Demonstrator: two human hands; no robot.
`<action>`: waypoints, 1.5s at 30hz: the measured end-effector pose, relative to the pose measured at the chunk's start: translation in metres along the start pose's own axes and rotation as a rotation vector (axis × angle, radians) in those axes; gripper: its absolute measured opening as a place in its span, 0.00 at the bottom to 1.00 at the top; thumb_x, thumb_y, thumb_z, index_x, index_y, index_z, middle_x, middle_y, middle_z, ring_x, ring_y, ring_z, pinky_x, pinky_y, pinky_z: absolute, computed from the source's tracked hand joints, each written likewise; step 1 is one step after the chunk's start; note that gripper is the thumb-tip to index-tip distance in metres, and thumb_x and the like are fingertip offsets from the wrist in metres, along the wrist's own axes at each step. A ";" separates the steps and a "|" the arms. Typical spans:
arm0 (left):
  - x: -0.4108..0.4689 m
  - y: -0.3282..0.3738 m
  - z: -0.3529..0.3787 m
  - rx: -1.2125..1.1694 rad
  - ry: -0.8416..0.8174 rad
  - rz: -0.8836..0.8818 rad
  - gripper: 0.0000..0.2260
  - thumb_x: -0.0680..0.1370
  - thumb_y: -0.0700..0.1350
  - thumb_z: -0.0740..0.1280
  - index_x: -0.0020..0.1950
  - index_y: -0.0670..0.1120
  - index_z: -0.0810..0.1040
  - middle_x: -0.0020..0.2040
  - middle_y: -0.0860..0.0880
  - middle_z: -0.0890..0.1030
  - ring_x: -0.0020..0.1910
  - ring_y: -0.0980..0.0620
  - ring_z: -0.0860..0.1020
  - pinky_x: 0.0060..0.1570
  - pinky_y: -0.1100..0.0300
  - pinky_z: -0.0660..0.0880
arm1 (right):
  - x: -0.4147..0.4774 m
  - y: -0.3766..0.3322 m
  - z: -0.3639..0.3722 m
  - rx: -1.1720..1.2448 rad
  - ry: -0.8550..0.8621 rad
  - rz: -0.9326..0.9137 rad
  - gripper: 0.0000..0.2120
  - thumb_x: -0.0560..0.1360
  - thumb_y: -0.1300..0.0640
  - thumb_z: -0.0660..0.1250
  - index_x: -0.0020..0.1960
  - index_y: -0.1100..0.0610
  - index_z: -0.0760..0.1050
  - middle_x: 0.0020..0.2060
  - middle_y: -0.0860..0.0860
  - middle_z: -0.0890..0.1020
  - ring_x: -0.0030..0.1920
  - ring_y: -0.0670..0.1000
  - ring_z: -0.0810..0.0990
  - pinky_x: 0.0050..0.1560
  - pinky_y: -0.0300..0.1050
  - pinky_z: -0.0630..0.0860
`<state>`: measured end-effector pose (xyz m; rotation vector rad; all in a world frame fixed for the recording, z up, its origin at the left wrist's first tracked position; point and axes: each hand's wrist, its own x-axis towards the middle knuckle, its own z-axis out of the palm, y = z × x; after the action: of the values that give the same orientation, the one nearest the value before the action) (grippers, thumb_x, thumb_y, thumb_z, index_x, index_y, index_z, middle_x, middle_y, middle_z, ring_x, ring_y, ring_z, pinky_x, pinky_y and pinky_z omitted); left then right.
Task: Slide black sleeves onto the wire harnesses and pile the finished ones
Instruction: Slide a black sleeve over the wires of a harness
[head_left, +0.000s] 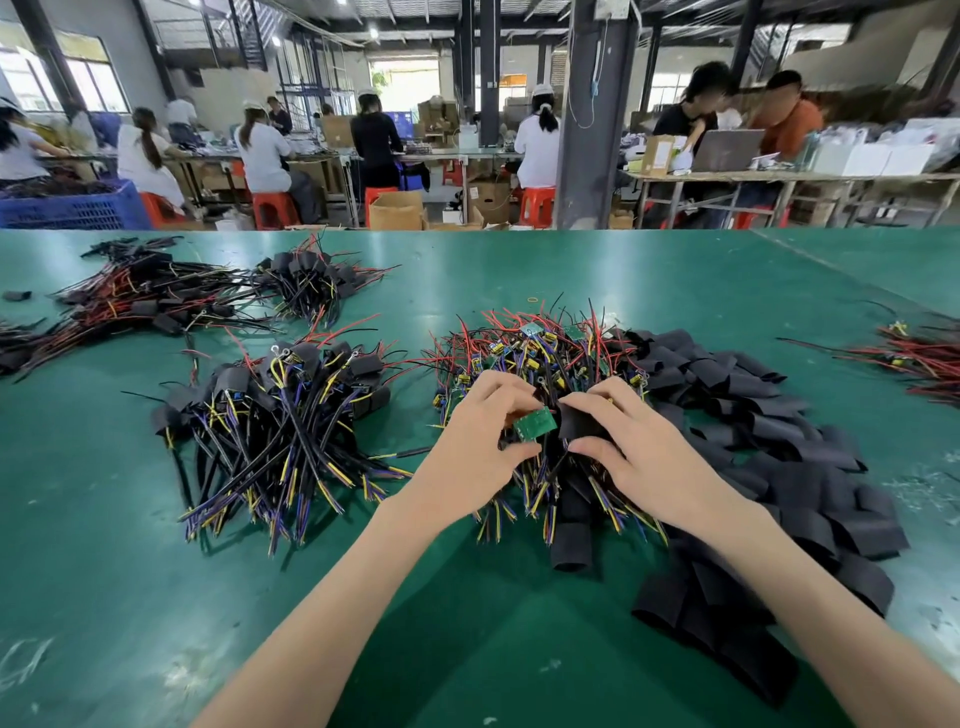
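Green tabletop (467, 623) in a busy assembly hall, other workers at benches behind.

Current state:
- Left hand (478, 447) pinches one harness (535, 423) at its small green circuit-board end, with the fingers (498, 385) curled round it.
- Right hand (639, 441) holds a black sleeve (579, 421), thumb and forefinger clamped on its mouth. The mouth faces the board corner and is touching it or just about.
- Both hands work just above the unsleeved heap (540, 348). Sleeve stock (779, 441) lies to the right of it, and the finished pile (280, 415) is on the left, near.

Read: insertion is starting and the sleeve isn't over the board yet.

How I'd do this step:
- Squeeze the flat sleeve edge-on so the mouth pops open. Pinching it on the flat faces closes it.
- Lead with one board corner, then level out. Going in square will likely catch the edge.
- Gather the loose leads along the board first, because stray red or yellow wires may snag the rim or fold back.
- Lift the harness clear of the heap before pushing, since the neighbours' wires look tangled underneath and can't be seen properly.
- Pull the sleeve on with the right hand while the left only steadies the board. Then it goes on the left pile.
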<state>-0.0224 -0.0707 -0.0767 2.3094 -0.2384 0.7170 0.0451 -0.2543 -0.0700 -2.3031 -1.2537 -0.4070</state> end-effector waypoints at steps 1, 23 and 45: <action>0.000 -0.001 0.000 0.037 0.007 0.013 0.16 0.68 0.35 0.75 0.54 0.40 0.78 0.56 0.50 0.72 0.49 0.60 0.72 0.55 0.72 0.67 | 0.000 0.000 -0.001 -0.005 0.004 0.004 0.19 0.77 0.54 0.65 0.66 0.58 0.70 0.55 0.52 0.71 0.52 0.55 0.75 0.52 0.50 0.72; -0.003 0.003 -0.001 0.028 -0.052 -0.043 0.29 0.69 0.37 0.74 0.68 0.51 0.72 0.45 0.53 0.76 0.44 0.58 0.73 0.48 0.77 0.66 | -0.002 -0.008 0.001 -0.008 -0.052 0.001 0.19 0.76 0.54 0.67 0.66 0.58 0.72 0.56 0.51 0.72 0.52 0.54 0.76 0.52 0.51 0.74; -0.001 -0.004 0.000 0.062 -0.042 0.040 0.02 0.75 0.37 0.68 0.46 0.43 0.77 0.43 0.51 0.77 0.42 0.59 0.72 0.46 0.69 0.68 | 0.000 -0.013 0.005 0.018 -0.011 0.037 0.19 0.77 0.55 0.65 0.67 0.58 0.71 0.57 0.53 0.72 0.54 0.54 0.75 0.55 0.52 0.72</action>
<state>-0.0220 -0.0679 -0.0797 2.3859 -0.2864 0.7059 0.0343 -0.2456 -0.0711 -2.3129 -1.2140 -0.3692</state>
